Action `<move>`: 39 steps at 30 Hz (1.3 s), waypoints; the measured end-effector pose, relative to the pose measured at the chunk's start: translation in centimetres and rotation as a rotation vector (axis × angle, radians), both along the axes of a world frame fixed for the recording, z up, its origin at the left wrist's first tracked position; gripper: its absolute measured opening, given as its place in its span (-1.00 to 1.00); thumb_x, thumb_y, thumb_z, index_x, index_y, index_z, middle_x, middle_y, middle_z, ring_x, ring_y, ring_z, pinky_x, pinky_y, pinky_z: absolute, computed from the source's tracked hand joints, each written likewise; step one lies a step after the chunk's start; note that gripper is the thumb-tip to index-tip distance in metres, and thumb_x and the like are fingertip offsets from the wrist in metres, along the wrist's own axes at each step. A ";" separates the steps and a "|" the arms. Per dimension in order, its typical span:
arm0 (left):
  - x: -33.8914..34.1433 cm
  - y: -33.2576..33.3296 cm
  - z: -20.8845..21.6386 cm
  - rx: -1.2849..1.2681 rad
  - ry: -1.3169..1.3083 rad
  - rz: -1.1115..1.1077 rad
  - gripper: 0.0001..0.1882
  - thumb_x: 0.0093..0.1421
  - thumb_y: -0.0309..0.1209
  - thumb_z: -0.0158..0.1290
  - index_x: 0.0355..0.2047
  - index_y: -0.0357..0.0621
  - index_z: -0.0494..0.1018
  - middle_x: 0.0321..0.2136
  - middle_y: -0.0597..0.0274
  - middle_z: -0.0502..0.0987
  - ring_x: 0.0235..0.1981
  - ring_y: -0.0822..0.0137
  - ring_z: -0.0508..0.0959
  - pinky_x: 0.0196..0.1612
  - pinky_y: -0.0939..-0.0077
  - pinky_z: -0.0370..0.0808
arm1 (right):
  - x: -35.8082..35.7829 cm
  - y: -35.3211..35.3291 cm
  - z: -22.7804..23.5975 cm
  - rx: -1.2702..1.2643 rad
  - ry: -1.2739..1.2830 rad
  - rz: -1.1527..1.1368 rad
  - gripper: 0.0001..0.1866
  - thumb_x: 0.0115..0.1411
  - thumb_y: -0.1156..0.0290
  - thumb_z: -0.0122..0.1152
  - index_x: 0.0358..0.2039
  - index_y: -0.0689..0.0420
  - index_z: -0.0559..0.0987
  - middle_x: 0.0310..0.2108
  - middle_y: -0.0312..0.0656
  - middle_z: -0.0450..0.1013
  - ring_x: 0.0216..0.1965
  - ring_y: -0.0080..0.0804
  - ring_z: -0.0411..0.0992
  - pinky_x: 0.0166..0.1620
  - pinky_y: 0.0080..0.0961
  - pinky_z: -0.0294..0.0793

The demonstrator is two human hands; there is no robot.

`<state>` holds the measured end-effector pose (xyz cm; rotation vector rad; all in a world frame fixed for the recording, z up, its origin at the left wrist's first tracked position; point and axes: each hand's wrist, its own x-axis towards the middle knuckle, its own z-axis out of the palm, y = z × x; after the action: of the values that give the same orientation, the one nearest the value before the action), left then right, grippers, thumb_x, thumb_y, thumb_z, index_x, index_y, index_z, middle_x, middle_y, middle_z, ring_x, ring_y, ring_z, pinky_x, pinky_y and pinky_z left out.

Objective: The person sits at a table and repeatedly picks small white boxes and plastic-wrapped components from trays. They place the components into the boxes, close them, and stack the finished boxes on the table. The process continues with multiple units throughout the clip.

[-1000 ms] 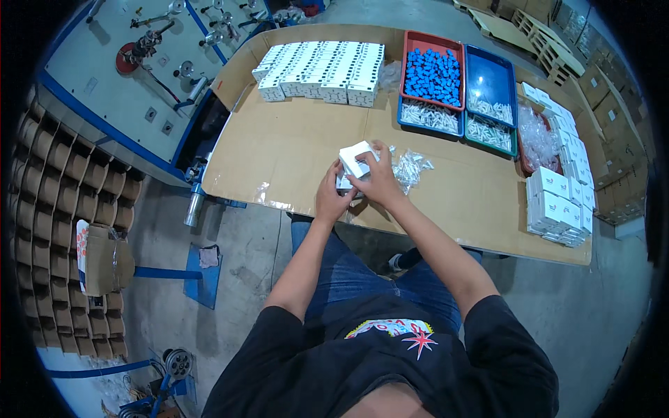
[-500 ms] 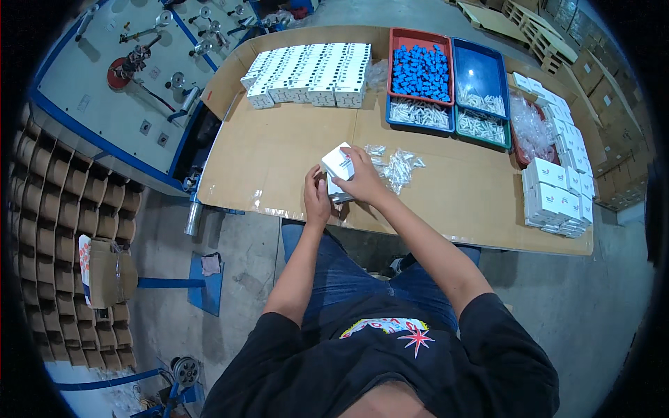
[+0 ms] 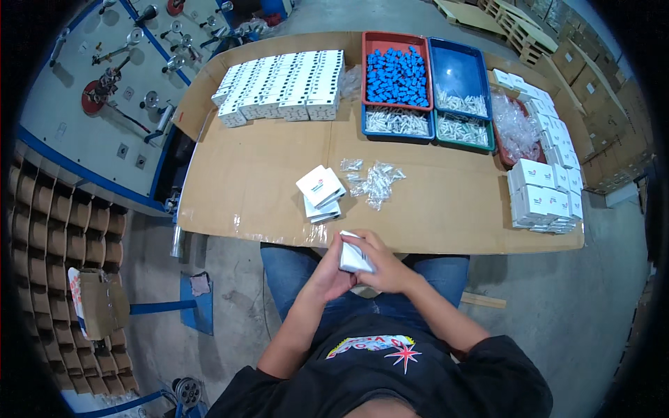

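Just past the near edge of the table, above my lap, a small white box (image 3: 356, 259) is held between both hands. My left hand (image 3: 329, 274) is closed around its left side. My right hand (image 3: 382, 263) wraps the other side, with fingers over the far end. On the cardboard tabletop (image 3: 258, 177) beyond them stands a small, uneven stack of white boxes (image 3: 320, 185) with dark and red print on top. To its right lies a loose heap of small clear packets (image 3: 378, 183) with whitish pieces inside.
Rows of white boxes (image 3: 279, 87) stand at the back left. Behind the packets, a red tray (image 3: 364, 70) holds blue pieces, beside blue (image 3: 456, 59) and green trays (image 3: 463, 145) of white pieces. Clear plastic bags (image 3: 517, 129) and more stacked boxes (image 3: 543, 198) line the right side.
Both hands have left the box stack and come back toward my body, now gripping one white box. The stack stays on the table. The whole view has shifted slightly.
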<state>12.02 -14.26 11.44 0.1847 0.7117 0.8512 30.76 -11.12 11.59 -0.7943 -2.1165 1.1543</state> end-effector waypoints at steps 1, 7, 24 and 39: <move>0.5 -0.1 0.9 -0.070 0.103 -0.054 -0.25 0.50 0.36 -0.35 0.33 0.10 0.37 0.14 0.25 0.58 0.15 0.27 0.61 0.16 0.18 0.60 | 0.0 -0.7 0.1 -0.065 0.053 -0.076 -0.21 0.15 0.28 0.37 0.41 0.10 0.39 0.31 0.11 0.28 0.34 0.15 0.27 0.40 -0.10 0.29; 3.2 1.2 -1.7 -0.092 0.052 0.023 -0.27 0.49 0.36 -0.29 0.32 0.12 0.35 0.10 0.27 0.56 0.14 0.27 0.60 0.15 0.22 0.60 | 0.9 0.3 -1.2 0.086 -0.053 -0.195 -0.29 0.31 0.03 0.39 0.32 0.17 0.46 0.30 0.08 0.31 0.30 0.12 0.36 0.33 -0.08 0.38; 5.1 2.3 -5.2 -0.060 -0.292 0.114 -0.35 0.56 0.21 -0.28 0.33 0.03 0.41 0.23 0.10 0.54 0.17 0.10 0.60 0.23 -0.03 0.55 | 2.8 2.5 -6.5 -0.268 0.429 -0.539 -0.45 0.50 0.24 0.10 0.37 0.32 0.42 0.26 0.13 0.43 0.31 0.00 0.41 0.36 -0.26 0.34; 4.8 2.3 -5.5 0.319 0.194 0.202 -0.27 0.23 -0.68 -0.14 0.44 -0.05 0.22 0.22 0.05 0.51 0.24 0.19 0.55 0.31 0.27 0.51 | 1.8 3.3 -4.9 -0.518 0.047 -0.581 -0.52 0.21 0.16 0.52 -0.06 0.32 0.68 -0.33 -0.08 0.68 -0.30 -0.38 0.65 -0.16 -0.40 0.64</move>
<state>16.78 -11.97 5.95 0.4931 0.7814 1.1499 32.60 -7.78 6.65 -1.4751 -1.3934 1.3667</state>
